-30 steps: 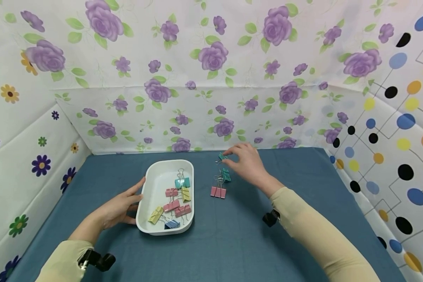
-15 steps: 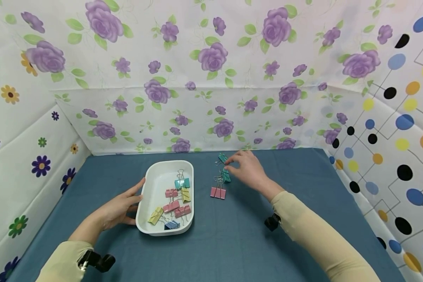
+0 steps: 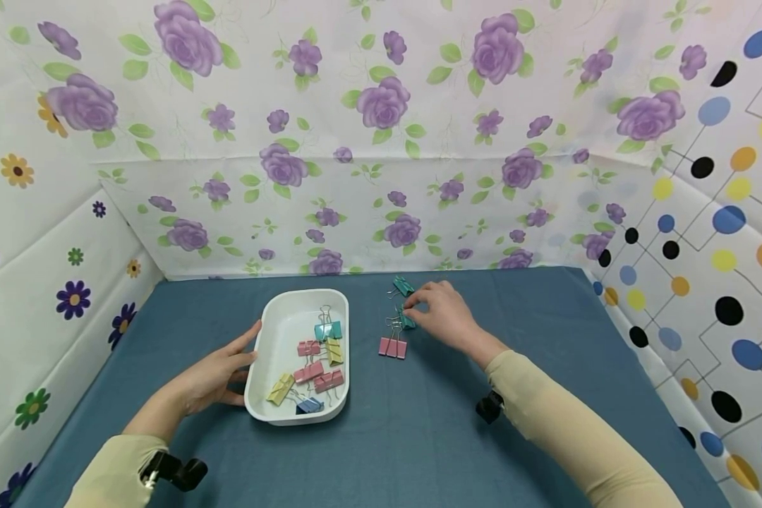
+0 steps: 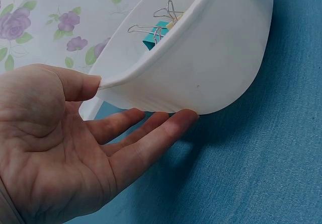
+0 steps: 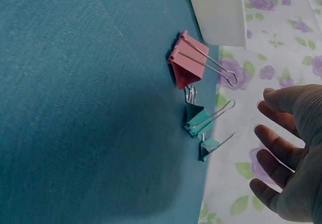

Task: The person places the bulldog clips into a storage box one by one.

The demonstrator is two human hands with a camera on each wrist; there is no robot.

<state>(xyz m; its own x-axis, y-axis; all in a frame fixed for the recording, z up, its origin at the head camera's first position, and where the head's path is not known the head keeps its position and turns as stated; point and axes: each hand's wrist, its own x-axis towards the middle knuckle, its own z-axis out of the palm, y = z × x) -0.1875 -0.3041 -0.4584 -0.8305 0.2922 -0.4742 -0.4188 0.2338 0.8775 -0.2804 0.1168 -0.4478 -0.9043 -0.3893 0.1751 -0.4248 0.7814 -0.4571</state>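
Observation:
A white tray (image 3: 281, 331) holds several binder clips: pink (image 3: 309, 371), yellow (image 3: 281, 387), light teal (image 3: 328, 331) and blue (image 3: 309, 405). My left hand (image 3: 212, 377) rests on its left side; in the left wrist view the thumb tip (image 4: 90, 87) touches the rim and the fingertips meet the outer wall low down. Right of the tray lie a pink binder clip (image 3: 393, 347), a green binder clip (image 3: 408, 322) and another green one (image 3: 403, 286). My right hand (image 3: 443, 315) hovers at the nearer green clip, partly covering it; the right wrist view shows its fingers apart, holding nothing.
Blue cloth (image 3: 406, 444) covers the table. A floral sheet (image 3: 381, 212) hangs along the back edge, with patterned sheets on the left (image 3: 44, 331) and right (image 3: 692, 282). Each sleeve carries a black wrist camera (image 3: 490, 406).
My right hand has come away from the farther green clip and moved toward me, over the nearer green clip. The left hand and the tray stay in place.

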